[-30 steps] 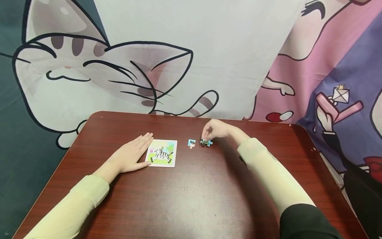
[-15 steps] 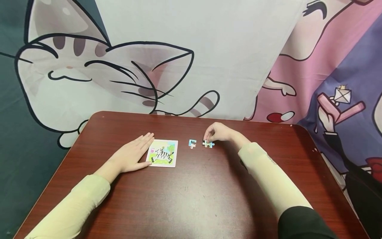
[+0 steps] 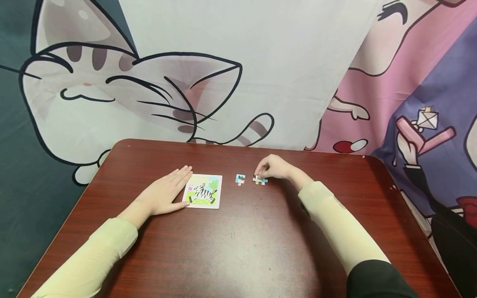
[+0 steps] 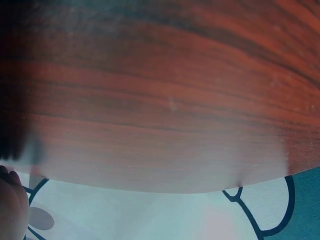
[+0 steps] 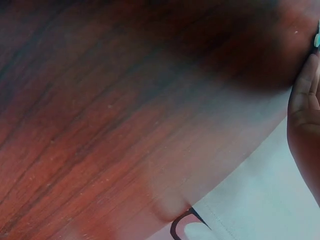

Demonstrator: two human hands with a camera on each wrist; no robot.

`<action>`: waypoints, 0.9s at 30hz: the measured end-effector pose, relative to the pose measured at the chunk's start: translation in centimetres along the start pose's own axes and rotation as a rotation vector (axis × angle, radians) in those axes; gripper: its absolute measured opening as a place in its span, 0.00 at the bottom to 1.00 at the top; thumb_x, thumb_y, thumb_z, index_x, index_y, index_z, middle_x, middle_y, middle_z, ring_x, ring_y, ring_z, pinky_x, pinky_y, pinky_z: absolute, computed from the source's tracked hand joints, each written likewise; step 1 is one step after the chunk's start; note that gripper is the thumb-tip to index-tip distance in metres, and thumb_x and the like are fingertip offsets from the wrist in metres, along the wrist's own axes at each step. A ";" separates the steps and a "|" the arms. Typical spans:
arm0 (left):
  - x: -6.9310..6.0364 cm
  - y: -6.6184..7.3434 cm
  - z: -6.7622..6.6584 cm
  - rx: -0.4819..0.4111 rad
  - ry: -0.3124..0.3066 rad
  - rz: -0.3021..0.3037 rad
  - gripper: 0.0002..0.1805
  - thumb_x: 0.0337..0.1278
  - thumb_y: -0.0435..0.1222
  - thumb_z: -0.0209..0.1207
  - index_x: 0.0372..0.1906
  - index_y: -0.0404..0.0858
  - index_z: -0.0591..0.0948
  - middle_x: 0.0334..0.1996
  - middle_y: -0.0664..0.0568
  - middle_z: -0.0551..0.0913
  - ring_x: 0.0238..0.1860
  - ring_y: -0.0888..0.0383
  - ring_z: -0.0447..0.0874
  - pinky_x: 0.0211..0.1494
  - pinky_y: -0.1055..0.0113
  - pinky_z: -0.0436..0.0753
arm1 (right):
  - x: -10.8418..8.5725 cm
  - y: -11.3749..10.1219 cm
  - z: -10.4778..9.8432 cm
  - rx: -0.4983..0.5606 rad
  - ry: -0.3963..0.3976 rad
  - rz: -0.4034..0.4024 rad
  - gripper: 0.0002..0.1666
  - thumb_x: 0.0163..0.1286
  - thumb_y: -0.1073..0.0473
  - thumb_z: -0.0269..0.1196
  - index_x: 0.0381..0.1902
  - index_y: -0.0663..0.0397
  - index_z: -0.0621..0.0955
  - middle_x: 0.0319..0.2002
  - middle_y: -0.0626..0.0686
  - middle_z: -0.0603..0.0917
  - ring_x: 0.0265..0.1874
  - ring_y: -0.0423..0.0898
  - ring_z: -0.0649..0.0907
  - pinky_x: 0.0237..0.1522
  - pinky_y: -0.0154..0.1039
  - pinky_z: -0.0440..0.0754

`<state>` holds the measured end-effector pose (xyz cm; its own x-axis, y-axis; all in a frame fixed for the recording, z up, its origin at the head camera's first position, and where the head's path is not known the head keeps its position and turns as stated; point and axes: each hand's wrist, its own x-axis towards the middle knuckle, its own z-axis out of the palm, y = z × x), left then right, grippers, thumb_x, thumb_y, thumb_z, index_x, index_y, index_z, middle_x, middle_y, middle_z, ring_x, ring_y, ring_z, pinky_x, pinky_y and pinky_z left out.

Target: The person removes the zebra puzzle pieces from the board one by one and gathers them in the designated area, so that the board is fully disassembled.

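Note:
My left hand (image 3: 164,193) lies flat with straight fingers, its fingertips and thumb at the left edge of a square zebra picture card (image 3: 204,193). To the right of the card lies a small jigsaw piece (image 3: 240,179), blue with black and white. Farther right, my right hand (image 3: 275,166) pinches another jigsaw piece (image 3: 261,181), blue-green with knobs, at the table surface; the fingertips hide part of it. At the right edge of the right wrist view, my right fingers (image 5: 305,90) appear beside a sliver of something pale.
The brown wooden table (image 3: 223,252) reaches back to a hanging cloth (image 3: 298,82) printed with cartoon cats. A dark object (image 3: 452,252) stands beyond the table's right edge.
My right hand has shifted slightly toward me and right. The jigsaw piece under its fingers was tilted and now lies flatter. My left hand and the card stay put.

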<state>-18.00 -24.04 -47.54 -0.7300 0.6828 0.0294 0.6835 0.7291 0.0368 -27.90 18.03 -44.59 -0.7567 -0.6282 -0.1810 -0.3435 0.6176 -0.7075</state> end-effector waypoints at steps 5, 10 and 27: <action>0.0 0.0 0.0 -0.004 -0.006 -0.004 0.53 0.68 0.60 0.60 0.82 0.27 0.58 0.84 0.35 0.57 0.86 0.41 0.56 0.87 0.48 0.61 | -0.1 0.0 0.0 0.016 0.006 -0.010 0.06 0.64 0.72 0.71 0.38 0.63 0.92 0.29 0.53 0.92 0.28 0.33 0.83 0.37 0.28 0.82; 0.0 0.0 -0.1 -0.012 -0.005 -0.004 0.53 0.68 0.60 0.60 0.82 0.27 0.59 0.84 0.35 0.57 0.86 0.41 0.56 0.87 0.48 0.61 | 0.0 -0.2 -0.2 0.016 0.012 -0.020 0.05 0.64 0.72 0.71 0.38 0.63 0.91 0.30 0.54 0.92 0.29 0.33 0.84 0.38 0.28 0.83; 0.0 0.0 0.0 -0.012 -0.005 0.001 0.53 0.68 0.60 0.61 0.82 0.26 0.59 0.84 0.34 0.57 0.85 0.41 0.56 0.87 0.47 0.61 | 2.2 -5.0 -0.1 -0.034 0.077 -0.089 0.07 0.67 0.67 0.73 0.42 0.60 0.89 0.38 0.56 0.92 0.40 0.48 0.90 0.52 0.42 0.90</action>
<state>-18.04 -24.04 -47.54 -0.7296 0.6834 0.0248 0.6837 0.7281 0.0486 -27.89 13.63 -41.42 -0.7628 -0.6434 -0.0646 -0.4286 0.5779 -0.6945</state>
